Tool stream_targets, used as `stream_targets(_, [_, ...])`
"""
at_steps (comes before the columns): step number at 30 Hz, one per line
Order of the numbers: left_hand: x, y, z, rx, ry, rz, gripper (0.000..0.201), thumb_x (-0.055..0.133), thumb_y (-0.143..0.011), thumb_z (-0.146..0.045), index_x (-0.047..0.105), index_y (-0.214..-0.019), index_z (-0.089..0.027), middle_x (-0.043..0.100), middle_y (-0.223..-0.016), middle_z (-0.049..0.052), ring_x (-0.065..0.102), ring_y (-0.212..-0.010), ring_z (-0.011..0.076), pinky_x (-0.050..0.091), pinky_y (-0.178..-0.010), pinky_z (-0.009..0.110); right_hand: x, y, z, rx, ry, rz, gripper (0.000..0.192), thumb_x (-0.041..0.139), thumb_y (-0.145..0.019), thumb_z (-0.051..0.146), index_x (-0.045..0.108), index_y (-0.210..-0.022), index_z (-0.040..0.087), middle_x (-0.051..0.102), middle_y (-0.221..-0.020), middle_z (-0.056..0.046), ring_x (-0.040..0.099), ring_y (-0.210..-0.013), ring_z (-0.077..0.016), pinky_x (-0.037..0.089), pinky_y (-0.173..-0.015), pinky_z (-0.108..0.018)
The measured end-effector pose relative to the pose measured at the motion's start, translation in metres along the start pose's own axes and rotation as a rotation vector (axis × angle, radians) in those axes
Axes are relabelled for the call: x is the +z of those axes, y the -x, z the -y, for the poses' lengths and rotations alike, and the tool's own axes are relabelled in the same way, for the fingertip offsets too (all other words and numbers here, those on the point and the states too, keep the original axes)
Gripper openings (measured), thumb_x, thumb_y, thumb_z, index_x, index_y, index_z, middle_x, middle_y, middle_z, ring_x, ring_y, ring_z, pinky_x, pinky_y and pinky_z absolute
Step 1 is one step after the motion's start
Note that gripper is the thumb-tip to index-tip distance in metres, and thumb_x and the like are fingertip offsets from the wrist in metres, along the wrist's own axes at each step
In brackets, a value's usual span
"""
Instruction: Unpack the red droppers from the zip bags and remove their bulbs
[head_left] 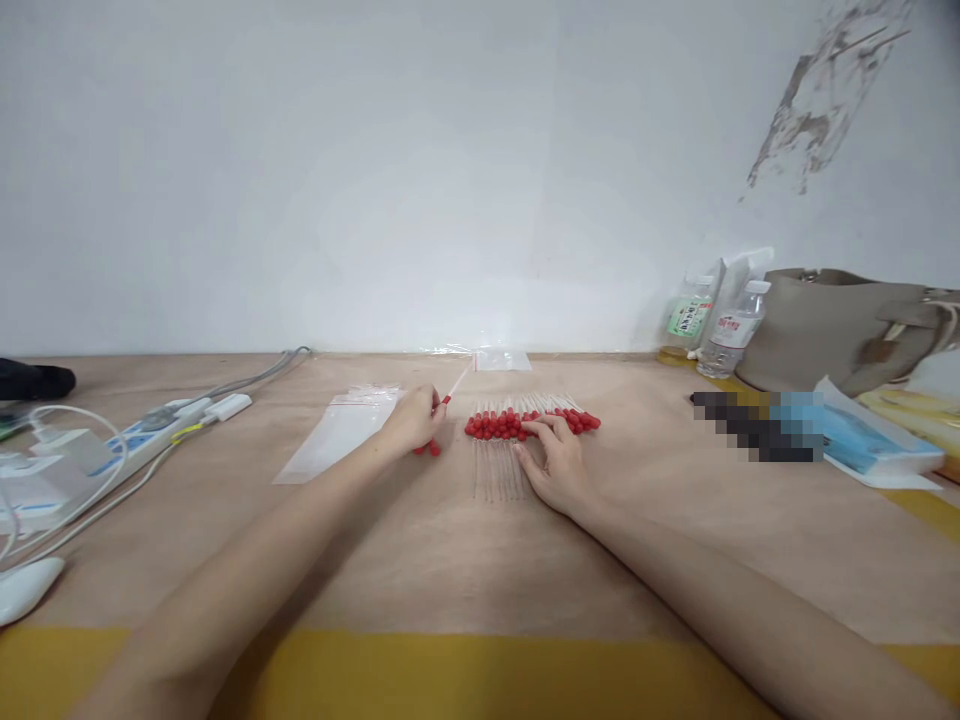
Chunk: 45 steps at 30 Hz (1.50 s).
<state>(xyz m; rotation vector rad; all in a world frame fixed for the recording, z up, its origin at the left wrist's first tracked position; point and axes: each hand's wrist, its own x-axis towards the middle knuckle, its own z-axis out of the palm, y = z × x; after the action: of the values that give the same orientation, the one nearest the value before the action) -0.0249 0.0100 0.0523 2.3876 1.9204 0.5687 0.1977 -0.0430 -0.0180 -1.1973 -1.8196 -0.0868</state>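
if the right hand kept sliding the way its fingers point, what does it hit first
The right hand already has its fingertips at the row of red-bulbed droppers; beyond them lies a clear plastic bag by the wall, though depth is hard to judge.

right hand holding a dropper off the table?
No, the right hand lies flat on the row of red-capped droppers on the table; the left hand holds one up.

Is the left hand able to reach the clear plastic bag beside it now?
Probably yes. The left hand holds red-capped clear tubes, but the clear plastic bag lies flat right beside it, with nothing between them.
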Motion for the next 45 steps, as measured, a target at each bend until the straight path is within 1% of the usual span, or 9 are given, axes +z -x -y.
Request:
stream_targets(4, [0.009,0.039,0.011,0.283,0.172,-0.170,0.014,0.039,-0.085,-0.027,0.049,-0.089,-0.017,0.060,-0.075,0.002,0.057,-0.069,0.0154,0.043,-0.063,0.026,0.002,-0.001,-0.006,0.011,-0.048,-0.024,0.038,0.044,-0.082,0.036,0.049,-0.115,0.017,0.048,-0.115,-0.011,0.045,-0.108,-0.0227,0.038,-0.091,-0.038])
stream_targets(7, [0.023,0.061,0.013,0.423,0.208,-0.283,0.015,0.040,-0.087,-0.025,0.049,-0.096,-0.019,0.058,-0.088,0.004,0.056,-0.082,0.0159,0.044,-0.072,0.028,-0.002,-0.002,-0.006,0.006,-0.079,-0.057,0.037,0.038,-0.086,0.034,0.047,-0.118,0.017,0.049,-0.115,-0.011,0.045,-0.108,-0.0210,0.038,-0.092,-0.038])
stream_targets(12, [0.038,0.072,0.006,0.565,0.175,-0.303,0.013,0.041,-0.087,-0.022,0.054,-0.090,-0.018,0.054,-0.088,0.005,0.053,-0.082,0.0151,0.044,-0.075,0.028,-0.011,0.001,0.003,-0.239,-0.001,-0.029,0.038,0.043,-0.085,0.034,0.047,-0.119,0.018,0.051,-0.117,-0.010,0.044,-0.110,-0.0206,0.033,-0.094,-0.039])
stream_targets(15, [0.042,0.072,0.000,0.613,0.221,-0.293,0.013,0.041,-0.087,-0.020,0.053,-0.092,-0.018,0.054,-0.090,0.005,0.052,-0.084,0.0147,0.044,-0.077,0.028,-0.010,0.003,0.009,-0.404,0.074,0.042,0.033,0.048,-0.083,0.035,0.054,-0.112,0.020,0.059,-0.106,-0.007,0.047,-0.105,-0.0196,0.027,-0.095,-0.040])
stream_targets(17, [0.043,0.074,-0.002,0.641,0.258,-0.299,0.013,0.041,-0.087,-0.020,0.052,-0.094,-0.018,0.055,-0.091,0.005,0.052,-0.085,0.0148,0.044,-0.077,0.028,-0.008,0.004,0.010,-0.455,0.104,0.061,0.030,0.049,-0.083,0.036,0.056,-0.108,0.021,0.063,-0.096,-0.005,0.049,-0.098,-0.0183,0.024,-0.095,-0.041])
stream_targets(22, [0.042,0.076,-0.010,0.679,0.250,-0.292,0.016,0.042,-0.087,-0.022,0.052,-0.099,-0.017,0.056,-0.096,0.006,0.051,-0.089,0.0163,0.042,-0.080,0.030,-0.005,0.005,0.012,-0.470,0.124,0.114,0.022,0.045,-0.086,0.029,0.062,-0.097,0.021,0.062,-0.070,-0.001,0.050,-0.075,-0.0133,0.027,-0.087,-0.037])
stream_targets(29, [0.039,0.073,-0.015,0.714,0.071,-0.287,0.018,0.043,-0.087,-0.027,0.058,-0.087,-0.017,0.061,-0.090,0.005,0.050,-0.084,0.0170,0.038,-0.076,0.033,-0.004,0.006,0.015,-0.455,0.045,0.127,0.022,0.046,-0.085,0.032,0.065,-0.083,0.020,0.058,-0.061,0.000,0.044,-0.066,-0.0121,0.027,-0.077,-0.033])
stream_targets(33, [0.034,0.074,-0.015,0.770,-0.006,-0.262,0.018,0.042,-0.087,-0.025,0.058,-0.084,-0.017,0.061,-0.094,0.004,0.049,-0.090,0.0180,0.034,-0.081,0.035,-0.006,0.007,0.017,-0.484,0.048,0.111,0.024,0.046,-0.085,0.030,0.065,-0.073,0.020,0.054,-0.055,0.001,0.041,-0.062,-0.0112,0.026,-0.076,-0.033])
stream_targets(45, [0.022,0.080,-0.017,0.796,0.047,-0.096,0.027,0.034,-0.090,-0.026,0.057,-0.079,-0.019,0.061,-0.086,0.004,0.048,-0.092,0.0179,0.030,-0.088,0.038,-0.023,0.010,0.018,-0.681,0.193,0.100,0.019,0.043,-0.087,0.026,0.062,-0.092,0.028,0.057,-0.058,0.004,0.044,-0.064,-0.0107,0.026,-0.084,-0.034])
